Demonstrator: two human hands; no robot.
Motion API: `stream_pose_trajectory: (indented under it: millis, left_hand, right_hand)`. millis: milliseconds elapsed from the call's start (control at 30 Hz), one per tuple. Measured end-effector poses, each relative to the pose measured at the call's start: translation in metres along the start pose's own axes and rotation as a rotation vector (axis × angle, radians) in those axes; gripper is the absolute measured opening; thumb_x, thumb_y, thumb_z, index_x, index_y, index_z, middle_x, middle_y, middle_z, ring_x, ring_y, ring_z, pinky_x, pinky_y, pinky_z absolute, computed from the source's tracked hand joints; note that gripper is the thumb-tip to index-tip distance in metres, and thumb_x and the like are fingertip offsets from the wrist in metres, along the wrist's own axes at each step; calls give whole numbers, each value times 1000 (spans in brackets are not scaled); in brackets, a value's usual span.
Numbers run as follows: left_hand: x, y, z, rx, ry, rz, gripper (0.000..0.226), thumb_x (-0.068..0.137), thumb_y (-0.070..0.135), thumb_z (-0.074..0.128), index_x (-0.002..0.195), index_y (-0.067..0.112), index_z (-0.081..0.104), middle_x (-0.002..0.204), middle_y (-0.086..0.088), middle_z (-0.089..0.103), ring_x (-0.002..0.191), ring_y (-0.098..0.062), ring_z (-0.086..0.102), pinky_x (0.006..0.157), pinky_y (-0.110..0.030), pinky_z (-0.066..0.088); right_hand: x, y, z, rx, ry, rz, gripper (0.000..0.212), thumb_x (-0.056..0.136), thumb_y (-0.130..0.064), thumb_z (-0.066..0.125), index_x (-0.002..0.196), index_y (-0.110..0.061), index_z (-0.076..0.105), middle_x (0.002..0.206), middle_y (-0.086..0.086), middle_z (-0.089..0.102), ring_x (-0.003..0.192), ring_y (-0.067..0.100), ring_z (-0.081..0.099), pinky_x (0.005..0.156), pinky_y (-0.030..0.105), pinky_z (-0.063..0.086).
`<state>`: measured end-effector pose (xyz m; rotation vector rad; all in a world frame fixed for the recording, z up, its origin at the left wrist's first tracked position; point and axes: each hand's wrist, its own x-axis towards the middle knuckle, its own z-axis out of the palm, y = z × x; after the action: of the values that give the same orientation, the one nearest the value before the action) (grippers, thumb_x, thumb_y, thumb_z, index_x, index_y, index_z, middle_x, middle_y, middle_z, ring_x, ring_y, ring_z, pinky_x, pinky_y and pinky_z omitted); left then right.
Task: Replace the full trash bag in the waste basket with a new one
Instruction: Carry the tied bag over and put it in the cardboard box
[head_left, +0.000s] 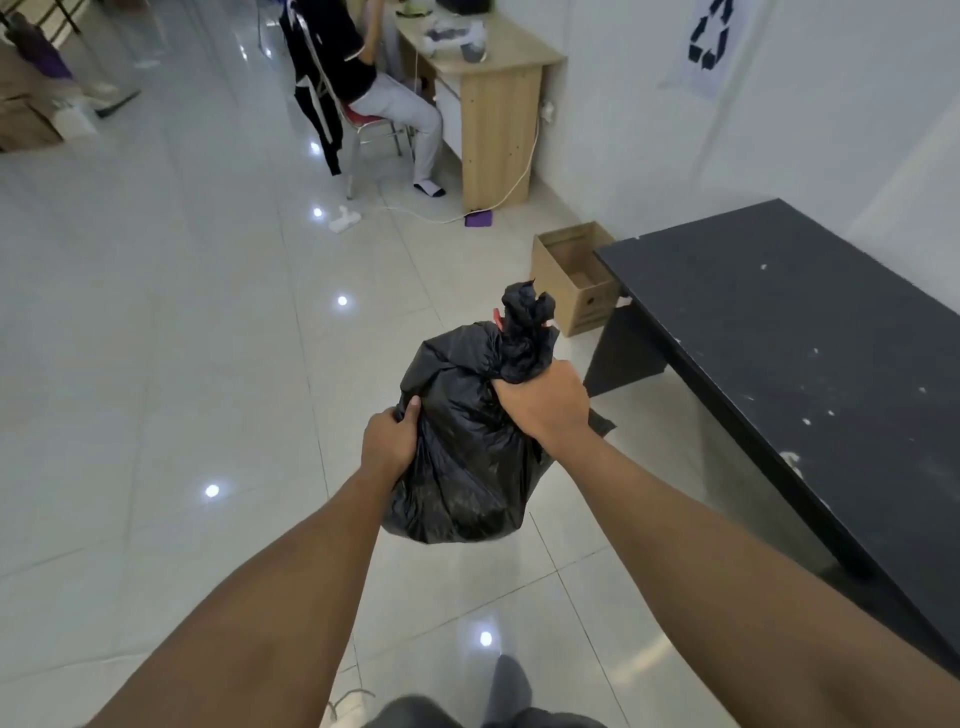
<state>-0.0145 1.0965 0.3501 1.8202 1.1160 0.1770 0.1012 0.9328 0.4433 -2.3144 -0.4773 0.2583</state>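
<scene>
While the right hand (543, 402) gripped the knotted neck, the left hand (389, 439) cupped the upright trash bag (457, 447) from its left flank.

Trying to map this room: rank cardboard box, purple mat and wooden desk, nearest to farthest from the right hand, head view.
From the right hand:
1. Cardboard box, floor by the black table.
2. Purple mat, floor farther ahead.
3. Wooden desk, at the far wall.

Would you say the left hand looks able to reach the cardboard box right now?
Probably not: the left hand holds the trash bag, and the cardboard box sits farther ahead on the floor, beside the black table.
</scene>
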Motion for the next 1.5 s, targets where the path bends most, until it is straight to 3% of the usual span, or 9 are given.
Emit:
stream_pose_trajectory:
  millis: [133,300,500,700,800,1033,1233,1367,1500]
  left_hand:
    - [63,21,-9,-19,-5,4,56,99,53,40,102,3,66,92,-8,64,81,-24,57,73,-32,42]
    - [163,40,-19,7,-39,8,56,99,53,40,101,4,65,92,-8,63,84,-27,59,74,-32,42]
    - [289,74,-35,58,-105,41,52,99,52,41,106,6,64,95,-6,61,85,-26,56,77,-33,42]
    - [396,111,-41,126,-178,94,53,99,51,42,108,3,64,97,-10,64,85,-28,58,78,-34,44]
    - [443,130,-33,169,-220,105,54,99,52,42,108,3,64,96,-9,63,85,-28,57,77,-34,43]
    - [551,190,10,221,-302,143,52,100,50,42,110,4,64,96,-6,59,86,-26,55,78,-33,41]
    - [639,253,64,216,-336,153,42,98,51,46,98,11,60,92,-5,62,85,-27,58,77,-34,46]
    - [689,299,102,221,-346,172,50,98,50,46,99,2,61,92,-9,63,84,-27,58,72,-34,43]
    - [738,345,145,241,-400,198,46,99,47,45,100,5,60,93,-8,62,85,-25,57,71,-31,39]
  right_hand:
    - [63,-26,24,30,12,-17,30,79,-43,65,72,-16,57,70,0,58,74,29,62,72,34,53]
    - [148,-51,60,-3,24,-11,30,82,-43,64,72,-17,54,65,-8,48,70,23,53,69,29,43]
    - [249,-75,110,33,75,69,34,80,-43,63,62,-23,42,65,-5,51,69,26,56,67,30,42]
    - [340,-90,143,34,141,155,32,78,-51,58,78,-18,56,77,1,60,73,25,57,68,30,43]
    - [383,-91,152,33,163,185,33,76,-53,55,71,-21,50,72,0,58,68,22,56,64,29,40]
    - [495,-78,155,25,196,268,35,79,-49,58,65,-19,49,64,-2,55,58,13,52,57,26,39]
    - [597,-62,134,88,205,344,38,78,-42,61,58,-19,39,60,1,54,60,22,57,57,31,46]
    - [664,-51,113,66,226,387,38,80,-41,60,59,-18,37,60,1,54,59,20,56,57,31,48]
    - [731,-35,95,94,267,428,37,80,-47,60,61,-19,44,65,0,58,65,23,59,62,36,53]
